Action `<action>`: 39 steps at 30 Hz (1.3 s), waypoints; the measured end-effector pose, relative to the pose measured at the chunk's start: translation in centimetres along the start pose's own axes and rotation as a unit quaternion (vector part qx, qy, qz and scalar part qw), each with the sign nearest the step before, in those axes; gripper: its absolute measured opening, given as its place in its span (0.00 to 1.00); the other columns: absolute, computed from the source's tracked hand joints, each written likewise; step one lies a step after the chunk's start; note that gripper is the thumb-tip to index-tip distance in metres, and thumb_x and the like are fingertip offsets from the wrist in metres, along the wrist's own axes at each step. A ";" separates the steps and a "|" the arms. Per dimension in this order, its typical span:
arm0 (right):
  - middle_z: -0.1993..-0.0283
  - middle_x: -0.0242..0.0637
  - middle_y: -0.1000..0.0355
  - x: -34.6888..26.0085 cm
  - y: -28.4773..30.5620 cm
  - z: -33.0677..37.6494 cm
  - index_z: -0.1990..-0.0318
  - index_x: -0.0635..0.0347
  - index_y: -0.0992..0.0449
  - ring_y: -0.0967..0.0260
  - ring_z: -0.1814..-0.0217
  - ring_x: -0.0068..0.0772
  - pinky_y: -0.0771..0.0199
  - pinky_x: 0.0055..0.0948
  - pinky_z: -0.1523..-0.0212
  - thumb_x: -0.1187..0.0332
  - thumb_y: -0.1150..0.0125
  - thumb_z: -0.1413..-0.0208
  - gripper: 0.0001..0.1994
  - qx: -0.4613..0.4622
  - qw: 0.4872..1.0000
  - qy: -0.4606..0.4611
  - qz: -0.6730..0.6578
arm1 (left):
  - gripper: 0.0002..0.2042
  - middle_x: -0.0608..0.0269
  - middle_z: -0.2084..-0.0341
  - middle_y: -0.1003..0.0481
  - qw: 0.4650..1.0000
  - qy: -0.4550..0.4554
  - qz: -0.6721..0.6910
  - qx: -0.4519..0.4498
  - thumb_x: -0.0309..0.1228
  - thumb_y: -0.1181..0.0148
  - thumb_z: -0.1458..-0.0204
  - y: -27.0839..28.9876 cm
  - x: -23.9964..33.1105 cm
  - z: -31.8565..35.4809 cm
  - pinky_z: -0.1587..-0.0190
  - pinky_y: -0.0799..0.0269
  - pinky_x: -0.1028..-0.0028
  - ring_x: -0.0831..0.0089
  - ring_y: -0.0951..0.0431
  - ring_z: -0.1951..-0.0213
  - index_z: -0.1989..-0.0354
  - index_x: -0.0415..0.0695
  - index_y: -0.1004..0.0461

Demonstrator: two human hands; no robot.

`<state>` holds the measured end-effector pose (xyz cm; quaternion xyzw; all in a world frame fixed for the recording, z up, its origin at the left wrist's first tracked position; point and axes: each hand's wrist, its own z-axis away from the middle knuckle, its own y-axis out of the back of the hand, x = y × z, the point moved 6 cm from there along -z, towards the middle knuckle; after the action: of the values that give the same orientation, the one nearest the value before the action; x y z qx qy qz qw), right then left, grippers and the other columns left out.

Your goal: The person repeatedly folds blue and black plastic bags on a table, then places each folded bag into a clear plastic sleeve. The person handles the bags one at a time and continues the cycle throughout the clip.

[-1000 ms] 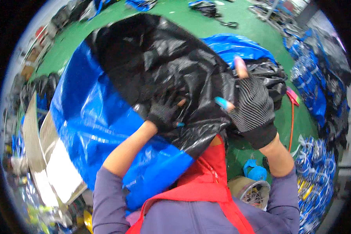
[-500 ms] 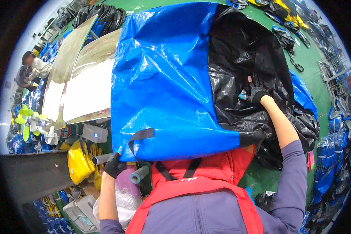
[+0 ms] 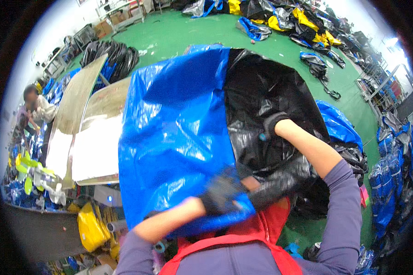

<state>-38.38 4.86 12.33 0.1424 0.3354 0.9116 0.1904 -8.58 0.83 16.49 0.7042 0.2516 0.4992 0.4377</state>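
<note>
A large sheet of blue woven plastic (image 3: 170, 133) joined to a glossy black part (image 3: 280, 87) lies in front of me, its near edge against my red apron (image 3: 266, 229). My left hand (image 3: 222, 190), in a dark glove, is over the near part of the blue sheet, close to the seam. Motion smears its fingers. My right hand (image 3: 274, 126), gloved with a bare fingertip banded in teal, is on the black part. Its other fingers are lost against the dark plastic. Near my left hand, the black part's near edge is bunched into a roll (image 3: 284, 183).
Pale glossy boards (image 3: 96, 137) adjoin the sheet's left side. A green-bladed fan (image 3: 32, 172), a yellow bundle (image 3: 92, 227) and a grey tube (image 3: 118, 226) are at the left. A person (image 3: 34, 107) works far left. Blue bundles (image 3: 383, 192) stack at the right.
My left hand has left the blue sheet's near-left corner and swept right to the seam. The right hand has shifted left on the black part. The near edge has become bunched; the view has tilted up.
</note>
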 end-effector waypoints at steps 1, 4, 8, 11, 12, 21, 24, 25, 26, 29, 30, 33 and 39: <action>0.35 0.44 0.39 0.5 2.8 -0.7 0.34 0.53 0.44 0.35 0.42 0.54 0.35 0.48 0.42 0.38 0.46 0.52 0.41 0.068 0.997 -0.025 0.013 | 0.27 0.40 0.43 0.35 0.982 -0.131 0.130 0.030 0.48 0.40 0.58 -2.2 2.9 -3.0 0.35 0.54 0.46 0.43 0.41 0.38 0.48 0.52 0.28; 0.34 0.49 0.43 2.1 9.1 -0.9 0.33 0.49 0.43 0.47 0.33 0.56 0.51 0.53 0.33 0.39 0.52 0.46 0.36 0.483 0.867 -0.070 0.095 | 0.26 0.47 0.39 0.37 0.971 -0.118 0.196 0.062 0.45 0.41 0.51 -11.2 4.5 -5.3 0.36 0.48 0.51 0.48 0.43 0.35 0.42 0.53 0.31; 0.28 0.51 0.53 5.9 5.4 -6.0 0.31 0.46 0.47 0.59 0.26 0.54 0.64 0.47 0.28 0.48 0.49 0.44 0.34 0.378 0.920 -0.040 -0.099 | 0.25 0.49 0.40 0.35 0.874 -0.053 0.434 -0.212 0.43 0.44 0.47 -17.6 0.3 -2.3 0.37 0.44 0.55 0.53 0.40 0.36 0.41 0.49 0.32; 0.30 0.51 0.50 7.4 3.4 -8.0 0.31 0.45 0.47 0.55 0.28 0.53 0.60 0.47 0.29 0.49 0.48 0.44 0.34 0.393 0.907 -0.030 -0.151 | 0.21 0.52 0.45 0.29 0.866 -0.046 0.479 -0.137 0.40 0.51 0.39 -7.3 -3.9 -1.6 0.39 0.38 0.67 0.62 0.31 0.41 0.43 0.40 0.32; 0.30 0.51 0.49 7.7 3.2 -8.3 0.31 0.45 0.47 0.55 0.28 0.54 0.59 0.47 0.29 0.49 0.48 0.43 0.33 0.401 0.906 -0.033 -0.132 | 0.19 0.51 0.48 0.28 0.935 -0.047 0.343 0.077 0.39 0.51 0.40 -0.5 -7.9 -1.4 0.41 0.35 0.66 0.62 0.29 0.43 0.45 0.41 0.29; 0.30 0.51 0.51 6.6 4.0 -7.5 0.30 0.43 0.50 0.55 0.28 0.54 0.58 0.47 0.29 0.48 0.49 0.42 0.34 0.422 0.901 -0.049 -0.091 | 0.21 0.49 0.59 0.25 0.566 0.440 0.687 0.118 0.46 0.56 0.37 14.3 -49.0 11.2 0.61 0.24 0.64 0.65 0.23 0.63 0.51 0.40 0.28; 0.32 0.53 0.47 7.4 3.8 -7.5 0.30 0.43 0.51 0.50 0.30 0.57 0.53 0.48 0.31 0.48 0.49 0.42 0.35 0.394 0.911 -0.064 -0.105 | 0.28 0.46 0.53 0.26 0.680 0.397 0.562 0.254 0.51 0.49 0.42 15.3 -51.0 9.9 0.50 0.27 0.67 0.60 0.23 0.55 0.43 0.41 0.33; 0.32 0.53 0.47 7.7 3.6 -7.7 0.30 0.43 0.51 0.50 0.31 0.58 0.52 0.49 0.31 0.48 0.49 0.42 0.35 0.372 0.917 -0.062 -0.129 | 0.28 0.45 0.52 0.26 0.740 0.411 0.459 0.270 0.50 0.48 0.43 16.2 -50.8 9.9 0.50 0.28 0.66 0.59 0.24 0.54 0.44 0.40 0.32; 0.32 0.54 0.47 7.9 3.4 -8.2 0.30 0.43 0.51 0.49 0.31 0.59 0.51 0.49 0.32 0.47 0.50 0.42 0.35 0.340 0.926 -0.023 -0.163 | 0.27 0.44 0.51 0.26 0.804 0.374 0.357 0.294 0.49 0.47 0.43 17.4 -50.2 9.6 0.49 0.29 0.65 0.58 0.24 0.52 0.44 0.39 0.32; 0.31 0.52 0.48 9.2 4.5 -7.7 0.29 0.46 0.52 0.51 0.29 0.55 0.52 0.45 0.31 0.57 0.46 0.42 0.34 0.456 0.850 0.030 -0.261 | 0.28 0.42 0.52 0.26 0.822 0.392 -0.011 0.413 0.48 0.47 0.44 21.5 -49.6 12.5 0.49 0.32 0.60 0.51 0.26 0.51 0.44 0.35 0.33; 0.31 0.52 0.48 9.8 4.7 -7.3 0.29 0.46 0.53 0.52 0.29 0.54 0.52 0.43 0.31 0.60 0.45 0.42 0.34 0.515 0.797 0.049 -0.310 | 0.30 0.39 0.52 0.27 0.778 0.418 -0.073 0.463 0.47 0.47 0.44 22.5 -49.8 14.0 0.48 0.33 0.58 0.47 0.27 0.50 0.43 0.34 0.35; 0.30 0.52 0.50 9.7 4.5 -8.6 0.29 0.49 0.55 0.53 0.28 0.52 0.52 0.41 0.31 0.63 0.44 0.43 0.36 0.489 0.784 0.142 -0.356 | 0.31 0.36 0.49 0.31 0.773 0.567 -0.164 0.232 0.45 0.48 0.45 20.8 -51.6 13.3 0.44 0.35 0.55 0.42 0.30 0.48 0.39 0.36 0.39; 0.32 0.54 0.47 10.0 3.3 -10.5 0.30 0.52 0.50 0.51 0.30 0.55 0.52 0.41 0.30 0.60 0.45 0.42 0.34 0.487 0.858 0.053 -0.158 | 0.34 0.43 0.38 0.40 0.902 0.196 -0.224 0.314 0.48 0.45 0.50 15.9 -34.3 -4.0 0.33 0.54 0.56 0.47 0.42 0.36 0.37 0.41 0.40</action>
<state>-52.14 1.12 8.19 0.1131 0.7639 0.5962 0.2197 -26.41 -32.62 14.21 0.6183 0.6271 0.4106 0.2363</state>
